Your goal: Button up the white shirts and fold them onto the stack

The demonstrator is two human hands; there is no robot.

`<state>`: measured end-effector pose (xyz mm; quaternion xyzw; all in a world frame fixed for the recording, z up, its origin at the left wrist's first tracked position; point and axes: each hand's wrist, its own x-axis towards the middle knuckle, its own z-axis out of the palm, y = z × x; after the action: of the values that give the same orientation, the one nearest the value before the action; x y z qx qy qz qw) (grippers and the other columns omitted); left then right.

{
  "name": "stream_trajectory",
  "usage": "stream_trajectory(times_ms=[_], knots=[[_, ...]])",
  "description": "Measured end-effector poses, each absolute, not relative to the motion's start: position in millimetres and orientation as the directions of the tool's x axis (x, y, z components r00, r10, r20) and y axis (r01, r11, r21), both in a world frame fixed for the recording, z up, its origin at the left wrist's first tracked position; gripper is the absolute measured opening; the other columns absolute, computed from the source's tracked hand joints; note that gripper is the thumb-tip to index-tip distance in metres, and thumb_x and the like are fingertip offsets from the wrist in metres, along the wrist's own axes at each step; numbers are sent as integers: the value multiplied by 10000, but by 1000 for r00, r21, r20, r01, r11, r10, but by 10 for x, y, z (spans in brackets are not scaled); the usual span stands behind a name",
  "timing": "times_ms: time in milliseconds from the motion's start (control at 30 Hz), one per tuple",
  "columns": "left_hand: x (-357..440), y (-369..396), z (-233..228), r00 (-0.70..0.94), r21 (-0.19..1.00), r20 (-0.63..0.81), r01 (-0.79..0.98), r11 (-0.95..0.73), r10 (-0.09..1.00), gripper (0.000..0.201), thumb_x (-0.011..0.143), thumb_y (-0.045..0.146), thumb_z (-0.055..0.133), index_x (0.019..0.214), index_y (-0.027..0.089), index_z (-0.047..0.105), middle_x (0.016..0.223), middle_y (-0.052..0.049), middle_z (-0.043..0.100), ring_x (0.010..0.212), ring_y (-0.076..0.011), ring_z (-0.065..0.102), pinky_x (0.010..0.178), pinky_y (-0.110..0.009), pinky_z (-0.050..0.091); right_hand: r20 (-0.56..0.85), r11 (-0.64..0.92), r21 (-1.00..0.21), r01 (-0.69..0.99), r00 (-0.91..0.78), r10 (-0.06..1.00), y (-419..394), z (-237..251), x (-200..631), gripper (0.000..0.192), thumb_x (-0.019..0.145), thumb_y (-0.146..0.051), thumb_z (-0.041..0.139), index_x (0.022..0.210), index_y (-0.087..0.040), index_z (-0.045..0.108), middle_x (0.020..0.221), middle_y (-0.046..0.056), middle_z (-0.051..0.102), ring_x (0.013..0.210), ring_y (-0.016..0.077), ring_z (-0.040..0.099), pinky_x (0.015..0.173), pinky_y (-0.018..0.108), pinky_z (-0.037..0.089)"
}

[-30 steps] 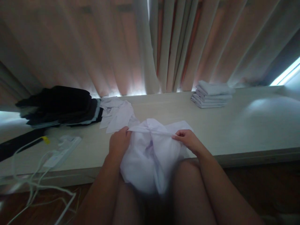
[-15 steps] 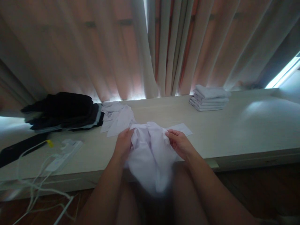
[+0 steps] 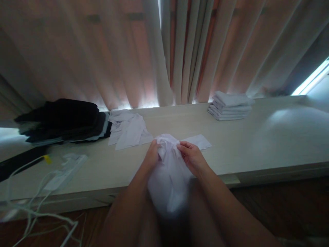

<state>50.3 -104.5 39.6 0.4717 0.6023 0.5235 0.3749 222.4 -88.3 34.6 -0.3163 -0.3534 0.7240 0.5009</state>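
A white cloth garment (image 3: 168,171) hangs bunched between my hands, its lower part blurred over my lap; its exact kind does not show. My left hand (image 3: 152,154) grips its upper left edge, fingers partly hidden by the fabric. On the upper right edge, my right hand (image 3: 191,154) pinches the cloth between thumb and fingers. Just behind my right hand a flat white piece of cloth (image 3: 199,141) lies on the pale ledge (image 3: 177,118). To the left, a loose heap of white cloth (image 3: 130,128) rests on the same surface.
A stack of folded white cloths (image 3: 230,105) stands at the back right. Dark folded clothes (image 3: 64,118) are piled at the back left. A white power strip (image 3: 66,171) with tangled cables (image 3: 36,212) lies front left. Curtains (image 3: 115,51) hang behind the ledge.
My left hand has moved right, toward my right hand, drawing the upper edge of the garment together. The garment now hangs narrower. My right hand has shifted slightly left.
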Motion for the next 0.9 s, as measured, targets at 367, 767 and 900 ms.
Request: stream_trajectory(times_ms=[367,767,900], knots=[[611,-1030,522,-308,888,232,454,-72,923,292,732,404,739,648,165,595,681,2,595,685,-145,540,677,-265,415,25,-7,-949,-314,-98,995,-835,244,2212,299,712,-398,834,918,-192,766,815,37,748,674,169,643,627,283,490],[640,-1213,646,-150,999,-24,44,31,988,333,651,314,823,601,169,527,515,48,525,476,-83,472,465,-207,339,137,112,-969,-218,-103,985,-917,259,2115,230,740,-369,819,900,-210,774,862,38,768,778,199,697,716,304,528],[646,-1203,680,-204,990,-2,140,31,979,462,578,358,884,521,181,461,424,72,443,424,-65,392,434,-208,297,169,146,-971,-188,-115,979,-976,299,2103,234,752,-381,811,910,-212,776,901,48,774,819,211,708,758,324,544]])
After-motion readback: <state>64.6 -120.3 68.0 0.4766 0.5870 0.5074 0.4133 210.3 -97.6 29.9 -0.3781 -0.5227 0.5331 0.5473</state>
